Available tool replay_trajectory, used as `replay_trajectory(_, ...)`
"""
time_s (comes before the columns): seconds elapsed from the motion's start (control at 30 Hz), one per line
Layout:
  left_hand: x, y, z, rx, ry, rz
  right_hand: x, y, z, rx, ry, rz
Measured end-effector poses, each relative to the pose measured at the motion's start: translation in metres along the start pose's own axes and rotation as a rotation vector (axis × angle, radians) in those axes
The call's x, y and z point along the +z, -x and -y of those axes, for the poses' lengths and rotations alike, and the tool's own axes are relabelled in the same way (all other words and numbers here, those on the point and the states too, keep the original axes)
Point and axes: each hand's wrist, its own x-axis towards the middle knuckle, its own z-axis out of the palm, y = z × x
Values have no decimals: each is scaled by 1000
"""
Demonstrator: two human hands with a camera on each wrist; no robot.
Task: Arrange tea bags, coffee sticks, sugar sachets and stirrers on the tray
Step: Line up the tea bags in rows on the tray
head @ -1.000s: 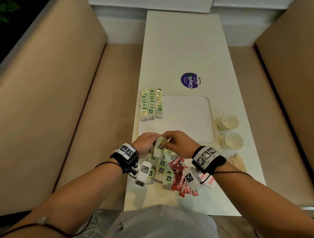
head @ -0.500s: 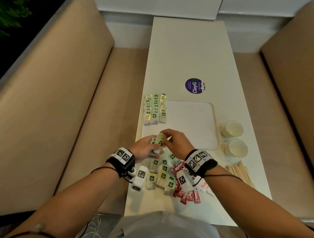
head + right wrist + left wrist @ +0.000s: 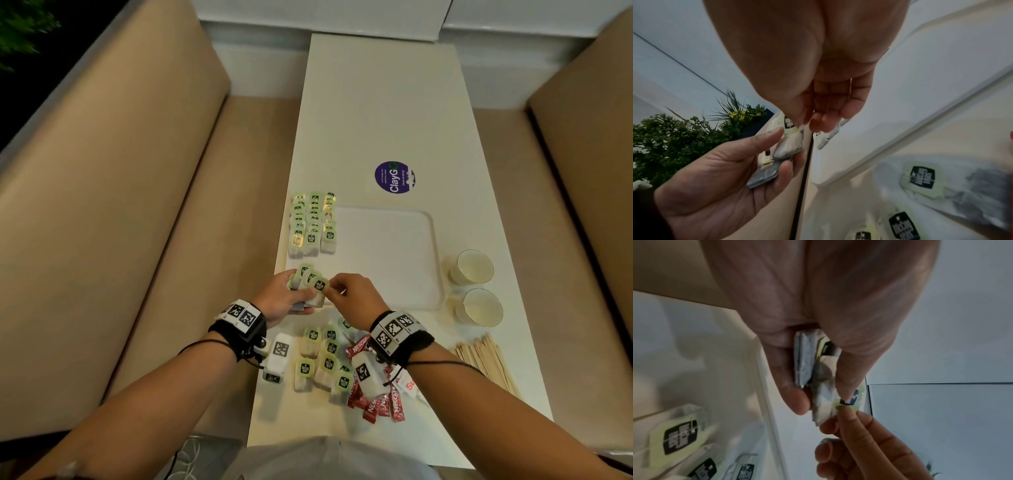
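My left hand [image 3: 282, 296] grips a small fanned stack of tea bags [image 3: 311, 279] with green tags, just over the near left corner of the white tray [image 3: 394, 260]. My right hand [image 3: 354, 294] pinches the green tag of the top bag; the left wrist view shows this tag [image 3: 847, 403] held between thumb and forefinger. Three neat rows of tea bags [image 3: 313, 222] lie along the tray's left side. Loose tea bags [image 3: 325, 356], red coffee sticks [image 3: 380, 407] and a sugar sachet [image 3: 409, 385] lie on the table below my wrists. Wooden stirrers [image 3: 486, 359] lie at the near right.
Two white cups [image 3: 474, 267] [image 3: 481, 308] stand right of the tray. A purple round sticker [image 3: 394, 177] sits on the table beyond it. Beige bench seats flank the narrow white table on both sides.
Both hands have moved from above the loose pile toward the tray's near left corner, carrying the tea bags. The held bags now spread into a fan.
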Motion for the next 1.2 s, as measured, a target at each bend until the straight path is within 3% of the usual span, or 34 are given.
replay_trajectory(0.23, -5, -8, -3, -16, -9, -23, 2, -10, 0, 9, -76, -74)
replay_trajectory(0.4, -8, -18, -9, -4, -13, -22, 3, -17, -4, 6, -64, 79)
replay_trajectory(0.57, -11, -31, -17, 0, -26, -33, -3, -34, -10, 10, -41, 78)
replay_trajectory(0.87, -23, -71, -44, 32, -130, -155, -15, -85, -29, 218, 20, -60)
replay_trajectory(1.2, -19, -108, -72, 3, -136, -143, -11, -112, -32, 309, 72, 12)
